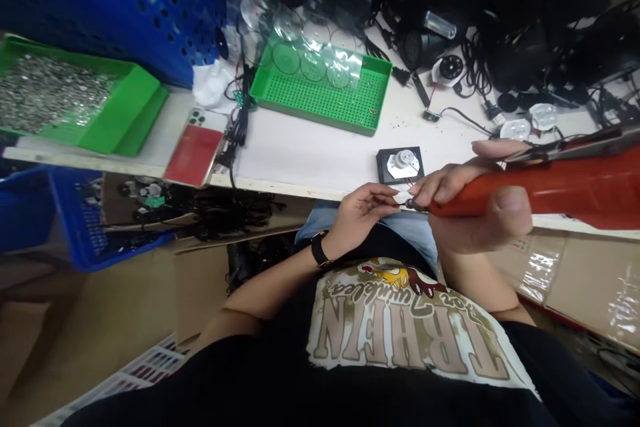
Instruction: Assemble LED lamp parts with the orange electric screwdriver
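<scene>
The right hand [455, 180] wraps its fingers around the red power tool [555, 180], probably to steer its dark tip [417, 205]. Beside the tip, the left hand [363, 210] has fingers close together; what they pinch, I cannot tell. Beyond, near the table [310, 153] edge, perhaps for easy reach, lies a black square part [384, 168], bearing a white plate [394, 167] and a round, pale piece [404, 159].

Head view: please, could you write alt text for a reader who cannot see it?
A person's right hand grips a red tool, its tip close to the left hand, by the front edge of a white bench. On it lie a black part, a green tray and a phone.
</scene>
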Available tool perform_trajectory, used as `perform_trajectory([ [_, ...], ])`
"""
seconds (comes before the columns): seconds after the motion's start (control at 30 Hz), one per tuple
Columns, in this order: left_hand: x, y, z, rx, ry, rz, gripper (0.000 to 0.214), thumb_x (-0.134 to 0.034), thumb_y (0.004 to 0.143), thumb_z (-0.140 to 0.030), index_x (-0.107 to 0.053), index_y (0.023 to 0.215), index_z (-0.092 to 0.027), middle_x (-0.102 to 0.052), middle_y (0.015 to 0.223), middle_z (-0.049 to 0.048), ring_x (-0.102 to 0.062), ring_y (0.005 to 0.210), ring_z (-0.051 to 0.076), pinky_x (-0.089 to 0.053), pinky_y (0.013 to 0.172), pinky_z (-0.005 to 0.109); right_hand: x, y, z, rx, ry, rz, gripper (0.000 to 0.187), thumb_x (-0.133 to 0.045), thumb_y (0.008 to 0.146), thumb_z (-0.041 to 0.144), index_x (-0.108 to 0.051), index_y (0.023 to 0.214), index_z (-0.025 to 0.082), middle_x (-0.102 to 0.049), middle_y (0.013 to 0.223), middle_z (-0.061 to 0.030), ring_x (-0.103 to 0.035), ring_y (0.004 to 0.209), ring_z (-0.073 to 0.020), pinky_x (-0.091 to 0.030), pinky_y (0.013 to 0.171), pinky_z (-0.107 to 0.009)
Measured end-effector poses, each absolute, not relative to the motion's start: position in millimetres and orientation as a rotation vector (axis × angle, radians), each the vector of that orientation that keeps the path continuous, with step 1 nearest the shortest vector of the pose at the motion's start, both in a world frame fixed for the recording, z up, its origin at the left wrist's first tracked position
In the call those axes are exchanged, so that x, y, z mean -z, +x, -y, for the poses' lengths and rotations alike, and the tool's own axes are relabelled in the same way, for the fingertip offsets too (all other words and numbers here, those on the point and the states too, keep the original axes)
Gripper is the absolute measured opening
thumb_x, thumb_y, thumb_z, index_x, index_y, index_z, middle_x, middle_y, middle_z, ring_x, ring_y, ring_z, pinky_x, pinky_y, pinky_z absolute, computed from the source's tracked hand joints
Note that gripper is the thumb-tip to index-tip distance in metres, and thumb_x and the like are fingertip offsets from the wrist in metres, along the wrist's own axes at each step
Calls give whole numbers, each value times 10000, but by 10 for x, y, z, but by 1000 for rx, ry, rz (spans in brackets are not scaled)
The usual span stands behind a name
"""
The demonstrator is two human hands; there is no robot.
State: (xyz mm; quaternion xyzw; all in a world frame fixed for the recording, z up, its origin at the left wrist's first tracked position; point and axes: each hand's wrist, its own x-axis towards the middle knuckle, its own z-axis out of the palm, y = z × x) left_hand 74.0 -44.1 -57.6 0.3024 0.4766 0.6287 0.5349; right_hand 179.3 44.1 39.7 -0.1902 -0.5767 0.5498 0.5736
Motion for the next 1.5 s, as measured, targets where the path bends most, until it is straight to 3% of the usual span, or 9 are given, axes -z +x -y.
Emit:
perform_trajectory([
  [0.43,544,767,358,-1535,494,-1033,402,-907,707,-269,-678,1026,-186,-735,835,4,-702,794,131,-586,818,292,-390,1792,-455,-1353,-351,1211,292,-662,822,388,-729,1072,253,-599,543,56,-558,400,-163,-542,428,-343],
  [0.67,465,760,317,-1563,567,-1095,465,-928,688,-287,-681,1069,-188,-735,850,16,-699,818,155,-570,815,309,-410,1790,-498,-1303,-428,1235,285,-658,820,447,-717,1061,307,-553,517,68,-518,371,-163,-519,411,-345],
  [0.8,423,288,94,-1469,1003,-1482,357,-898,728,-253,-721,1033,-196,-711,1052,65,-657,904,175,-533,824,323,-453,1856,-680,-1249,-408,1163,297,-644,810,398,-731,1046,241,-579,527,53,-528,367,-168,-523,400,-354],
  [0.9,448,-118,-177,-1313,1113,-2063,186,-840,781,-175,-701,905,-182,-675,948,51,-597,924,208,-472,909,390,-464,1928,-844,-1129,-464,1101,275,-635,803,377,-728,1001,212,-567,511,54,-511,360,-156,-503,381,-333],
  [1.07,536,-206,-444,-950,1105,-2419,292,-914,726,-371,-709,838,-197,-667,908,60,-542,1064,315,-336,989,492,-394,1984,-960,-992,-546,1105,250,-602,835,392,-697,983,214,-538,506,74,-486,351,-142,-485,373,-312],
  [1.17,583,-106,-475,-923,1142,-2475,228,-846,814,-378,-707,841,-198,-675,920,73,-533,1072,326,-311,979,498,-359,1946,-989,-979,-529,1102,234,-612,821,341,-703,989,205,-560,514,70,-494,366,-140,-508,395,-317],
  [1.33,633,-91,-427,-941,1296,-2465,132,-711,913,-220,-634,810,-188,-670,968,96,-547,1064,320,-341,957,481,-345,1809,-1126,-962,-449,1128,184,-679,821,353,-733,951,234,-575,503,70,-538,376,-150,-510,399,-316],
  [1.5,514,83,-188,-1328,1433,-2081,73,-600,966,-167,-633,1013,-212,-664,922,33,-602,895,216,-471,860,360,-242,1716,-1217,-1017,-487,1263,208,-713,854,462,-704,995,310,-529,517,78,-551,390,-174,-492,416,-350],
])
